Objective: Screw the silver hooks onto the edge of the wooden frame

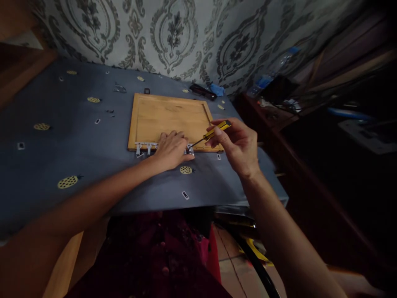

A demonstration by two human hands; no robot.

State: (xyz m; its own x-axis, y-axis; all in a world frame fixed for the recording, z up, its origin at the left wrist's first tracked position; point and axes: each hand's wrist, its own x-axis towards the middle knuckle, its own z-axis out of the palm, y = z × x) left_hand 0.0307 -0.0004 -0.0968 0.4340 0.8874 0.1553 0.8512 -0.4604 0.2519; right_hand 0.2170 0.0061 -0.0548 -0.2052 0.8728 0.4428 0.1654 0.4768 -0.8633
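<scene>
A framed wooden panel (173, 118) lies on the blue cloth. Along its near edge runs a metal hook rail (149, 147) with several silver hooks, partly covered by my left hand (172, 150). That hand rests over the rail and the panel edge, fingers bent on the wood and thumb by the right-hand hook (189, 150), pinning the rail down. My right hand (238, 142) is closed around the yellow and black handle of a screwdriver (214, 130). The screwdriver slants down to the left, its tip at the right-hand hook. Whether the tip sits in a screw is too small to tell.
Small metal parts (110, 111) and a clear packet (119, 87) lie left of the panel. Behind it are a dark case (203, 91) and a blue cloth (217, 89). A plastic bottle (263, 82) stands on the dark furniture at right. The table's front edge (186, 207) is near my body.
</scene>
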